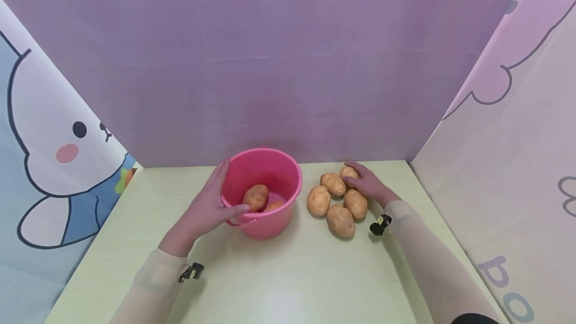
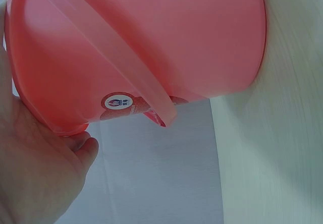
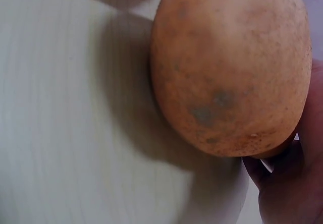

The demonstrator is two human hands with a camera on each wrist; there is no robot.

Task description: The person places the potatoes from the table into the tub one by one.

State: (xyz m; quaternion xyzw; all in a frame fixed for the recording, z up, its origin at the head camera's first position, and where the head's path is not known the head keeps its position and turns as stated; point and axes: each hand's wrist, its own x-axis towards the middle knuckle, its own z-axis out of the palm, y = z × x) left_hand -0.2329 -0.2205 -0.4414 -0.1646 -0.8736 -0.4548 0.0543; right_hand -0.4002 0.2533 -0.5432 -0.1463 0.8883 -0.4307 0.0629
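A pink bucket [image 1: 270, 228] stands upright on the table, left of a group of potatoes. My left hand [image 1: 204, 214] holds its rim from the left, the thumb over the near edge and the fingers at the far side. Inside lies a potato [image 1: 255, 198], with part of another potato [image 1: 273, 206] beside it. At the right, my right hand [image 1: 370, 184] grips the farthest potato [image 1: 348, 172] of the group between thumb and fingers. Just nearer to me sits another potato [image 1: 355, 204]. A large potato [image 3: 232, 72] hides much of the grasp in the right wrist view.
More potatoes lie close together: one potato [image 1: 333, 184] at the back, one potato [image 1: 318, 201] at the left and one potato [image 1: 341, 221] nearest me. The bucket's handle [image 2: 116, 52] hangs along its side. A purple wall [image 1: 279, 64] rises behind the pale table [image 1: 288, 284].
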